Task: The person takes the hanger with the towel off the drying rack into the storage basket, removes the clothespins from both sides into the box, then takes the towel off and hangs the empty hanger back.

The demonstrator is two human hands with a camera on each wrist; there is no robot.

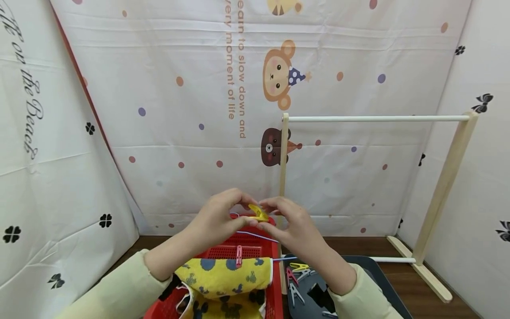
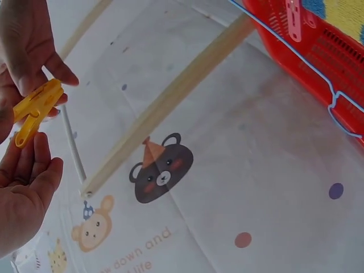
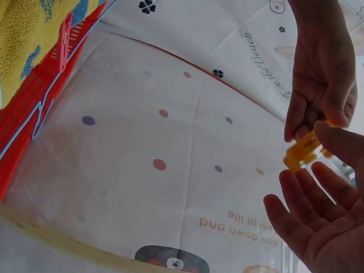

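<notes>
Both hands meet over the back of the red basket (image 1: 275, 283), holding one yellow clothespin (image 1: 260, 213) between them. My left hand (image 1: 219, 215) pinches it between thumb and fingers from the left. From the other side, the thumb and fingers of my right hand (image 1: 292, 219) pinch it too. The clothespin (image 2: 40, 108) shows both its legs in the left wrist view. Below the hands, a yellow patterned towel (image 1: 227, 277) hangs on a blue wire hanger (image 1: 256, 236), with a pink clothespin (image 1: 239, 256) clipped at its upper edge.
A wooden rack with a white top rail (image 1: 378, 118) stands at the right. At its foot, a dark grey tray (image 1: 368, 266) contains several clothespins (image 1: 295, 293) and a black object (image 1: 320, 297). Printed cloth (image 1: 179, 124) covers the walls behind the brown table (image 1: 382, 246).
</notes>
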